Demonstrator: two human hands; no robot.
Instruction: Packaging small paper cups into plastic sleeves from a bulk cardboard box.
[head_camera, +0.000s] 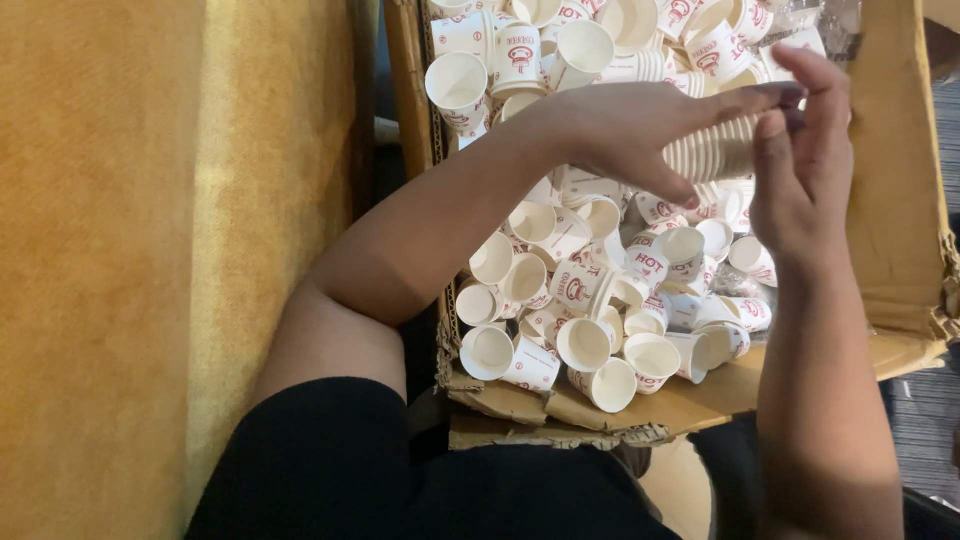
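Observation:
A cardboard box (900, 200) holds several small white paper cups with red print (585, 345), lying loose in a heap. My left hand (640, 125) reaches across the box and grips a nested stack of white cups (715, 150), held sideways over the heap. My right hand (800, 170) is at the right end of that stack, fingers curled against its end and touching it. The far end of the stack is hidden behind my right hand.
A mustard-yellow upholstered surface (150, 250) fills the left half of the view. The box's torn front flap (560, 415) lies over my lap. Grey patterned floor (925, 400) shows at the right. Clear plastic wrap (830, 25) sits in the box's far corner.

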